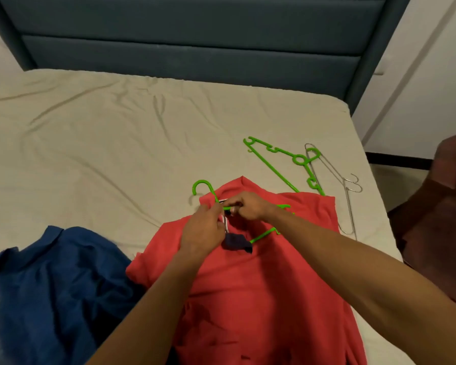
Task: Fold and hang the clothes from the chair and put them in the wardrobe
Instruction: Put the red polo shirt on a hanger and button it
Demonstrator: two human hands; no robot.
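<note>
Both your hands met at the collar of the red shirt (261,293), center of frame. Your left hand (203,233) had fingers curled, pinching the placket edge at the neck opening. Your right hand (249,208) was curled too, pinching fabric at the collar, right by the neck of the green hanger (208,191). That hanger sat partly inside the shirt, hook poking out upper left of the collar, one arm showing through the neck opening. Shirt lay flat on the bed (90,143), lower center, dark inner collar flap visible just below your hands.

Lower left: blue garment (53,285), crumpled, touching the red shirt's sleeve edge. Right edge of frame: dark maroon garment (437,233), what it sat on you couldn't tell.

Farther up, right of center: second green hanger (282,156) lying flat, its end under the shirt's shoulder, with metal hangers (337,180) overlapping it. Top of frame: dark blue padded headboard (190,35).
</note>
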